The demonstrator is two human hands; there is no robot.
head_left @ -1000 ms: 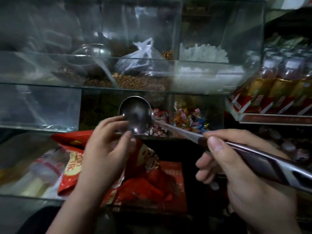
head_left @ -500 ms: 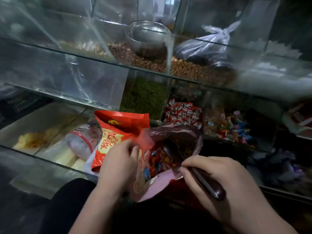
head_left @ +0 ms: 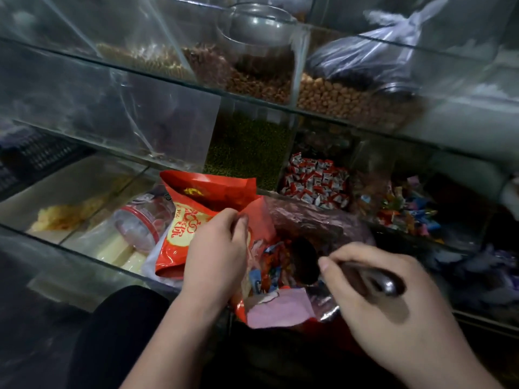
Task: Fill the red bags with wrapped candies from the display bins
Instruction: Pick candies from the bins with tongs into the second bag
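Gripping the ladle (head_left: pixel 304 261) by its blurred handle, the right hand (head_left: pixel 393 310) is hiding much of the shaft. The bowl is still sitting low in the bag (head_left: pixel 261 220), among candies (head_left: pixel 269 266), as half a second ago. The left hand (head_left: pixel 216 248) is pinching the bag's left rim, keeping the mouth wide. A second bag (head_left: pixel 191 217) is lying just left, and the candy bins (head_left: pixel 354 169) are standing close behind.
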